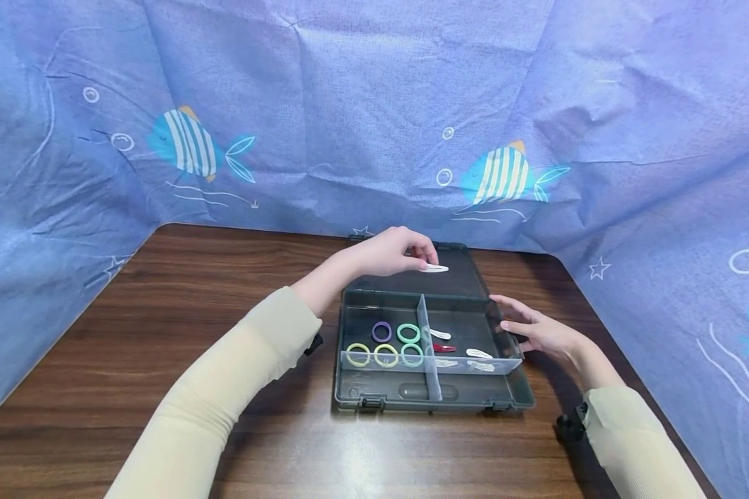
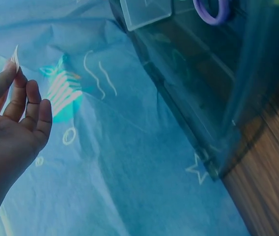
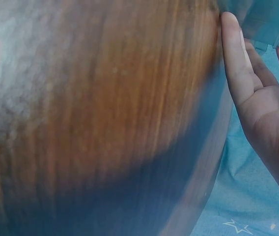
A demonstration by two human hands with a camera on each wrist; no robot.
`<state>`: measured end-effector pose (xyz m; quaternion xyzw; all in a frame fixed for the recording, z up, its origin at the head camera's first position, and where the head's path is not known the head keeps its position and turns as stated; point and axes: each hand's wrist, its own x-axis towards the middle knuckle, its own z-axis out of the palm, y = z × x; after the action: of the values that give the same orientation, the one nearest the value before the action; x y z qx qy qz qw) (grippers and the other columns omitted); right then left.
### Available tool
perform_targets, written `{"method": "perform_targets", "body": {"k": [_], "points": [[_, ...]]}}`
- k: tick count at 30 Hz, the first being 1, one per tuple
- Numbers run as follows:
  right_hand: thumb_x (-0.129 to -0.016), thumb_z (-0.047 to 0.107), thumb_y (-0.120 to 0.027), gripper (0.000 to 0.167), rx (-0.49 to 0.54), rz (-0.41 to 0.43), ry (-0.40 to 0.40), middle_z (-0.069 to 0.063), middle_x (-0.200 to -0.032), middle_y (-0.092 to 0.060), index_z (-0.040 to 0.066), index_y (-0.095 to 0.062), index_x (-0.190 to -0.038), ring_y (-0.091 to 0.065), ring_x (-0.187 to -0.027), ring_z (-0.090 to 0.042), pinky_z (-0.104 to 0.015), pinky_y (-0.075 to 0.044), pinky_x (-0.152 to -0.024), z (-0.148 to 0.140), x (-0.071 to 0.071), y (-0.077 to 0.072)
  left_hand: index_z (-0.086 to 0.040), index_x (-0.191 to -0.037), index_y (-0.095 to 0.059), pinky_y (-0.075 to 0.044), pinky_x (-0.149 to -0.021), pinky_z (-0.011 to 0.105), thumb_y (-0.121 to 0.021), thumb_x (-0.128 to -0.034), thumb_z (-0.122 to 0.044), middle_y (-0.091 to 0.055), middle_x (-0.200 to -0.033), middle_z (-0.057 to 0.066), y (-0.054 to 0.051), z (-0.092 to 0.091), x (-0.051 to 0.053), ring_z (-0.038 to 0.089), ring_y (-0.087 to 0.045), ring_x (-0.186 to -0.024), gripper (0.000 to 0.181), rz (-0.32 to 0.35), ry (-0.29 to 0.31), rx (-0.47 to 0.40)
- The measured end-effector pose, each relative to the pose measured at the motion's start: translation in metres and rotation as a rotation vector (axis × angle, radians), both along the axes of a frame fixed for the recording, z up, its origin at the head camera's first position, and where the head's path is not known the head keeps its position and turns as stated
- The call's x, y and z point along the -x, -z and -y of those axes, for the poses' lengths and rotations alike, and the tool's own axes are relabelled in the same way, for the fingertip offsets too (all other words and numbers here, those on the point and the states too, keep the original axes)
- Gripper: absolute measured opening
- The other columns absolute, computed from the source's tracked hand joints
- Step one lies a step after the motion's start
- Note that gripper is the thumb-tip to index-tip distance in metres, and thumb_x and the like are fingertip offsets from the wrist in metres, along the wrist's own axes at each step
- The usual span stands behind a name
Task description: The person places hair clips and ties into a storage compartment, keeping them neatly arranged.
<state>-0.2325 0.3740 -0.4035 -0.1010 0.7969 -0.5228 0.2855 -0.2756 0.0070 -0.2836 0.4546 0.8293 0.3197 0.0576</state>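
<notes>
My left hand (image 1: 394,251) pinches a white snap hair clip (image 1: 435,268) between thumb and fingertips, held above the open lid (image 1: 455,277) of a dark translucent divider box (image 1: 343,388). The left wrist view shows the pinched clip (image 2: 15,58) edge-on. My right hand (image 1: 542,336) rests against the box's right side, thumb at the rim and fingers fairly straight. In the right wrist view that hand (image 3: 272,105) touches the box's corner (image 3: 267,24). Inside the right compartment lie a red hair clip (image 1: 444,348) and white hair clips (image 1: 479,354).
Several hair ties, such as a purple hair tie (image 1: 382,332) and a green hair tie (image 1: 408,333), lie in the left compartment. Clear dividers (image 1: 429,374) split the box. A brown wooden table (image 1: 256,430) carries it, with a blue fish-print cloth (image 1: 362,104) behind.
</notes>
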Motion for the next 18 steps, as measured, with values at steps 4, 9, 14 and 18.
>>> {"method": "perform_targets", "body": {"k": [4,9,14,18], "points": [[-0.1,0.021,-0.045,0.06,0.006,0.008,0.004,-0.017,-0.153,-0.009,0.026,-0.014,-0.151,-0.047,-0.118,-0.016,-0.049,-0.048,-0.087,0.0,0.0,0.0,-0.013,-0.098,-0.069,-0.043,-0.076,0.022,-0.062,-0.0902,-0.012,-0.068,-0.088,0.003,0.003,-0.015,0.0,0.009,-0.057,-0.08,0.01,-0.003,0.036,-0.004],[-0.1,0.021,-0.045,0.06,0.019,0.02,0.008,-0.019,-0.151,-0.013,0.025,-0.014,-0.151,-0.046,-0.118,-0.017,-0.049,-0.048,-0.087,0.0,0.0,0.002,-0.013,-0.099,-0.069,-0.043,-0.077,0.02,-0.062,-0.0905,-0.011,-0.067,-0.088,-0.002,0.008,-0.035,-0.002,0.007,-0.058,-0.082,0.012,0.02,0.058,0.017],[-0.1,0.022,-0.046,0.06,0.008,0.019,0.008,-0.019,-0.151,-0.014,0.026,-0.014,-0.151,-0.044,-0.12,-0.021,-0.049,-0.047,-0.088,-0.001,0.001,0.001,-0.013,-0.099,-0.069,-0.043,-0.077,0.018,-0.062,-0.0902,-0.012,-0.067,-0.088,-0.002,0.013,-0.052,-0.003,0.007,-0.059,-0.082,0.011,0.036,0.067,0.017],[-0.1,0.021,-0.045,0.06,0.033,0.027,0.003,-0.019,-0.15,-0.016,0.026,-0.014,-0.151,-0.045,-0.118,-0.02,-0.05,-0.048,-0.087,-0.001,0.001,0.001,-0.013,-0.098,-0.07,-0.043,-0.077,0.017,-0.064,-0.0892,-0.011,-0.068,-0.087,-0.002,0.019,-0.065,-0.003,0.006,-0.059,-0.081,0.011,0.048,0.072,0.018]]}}
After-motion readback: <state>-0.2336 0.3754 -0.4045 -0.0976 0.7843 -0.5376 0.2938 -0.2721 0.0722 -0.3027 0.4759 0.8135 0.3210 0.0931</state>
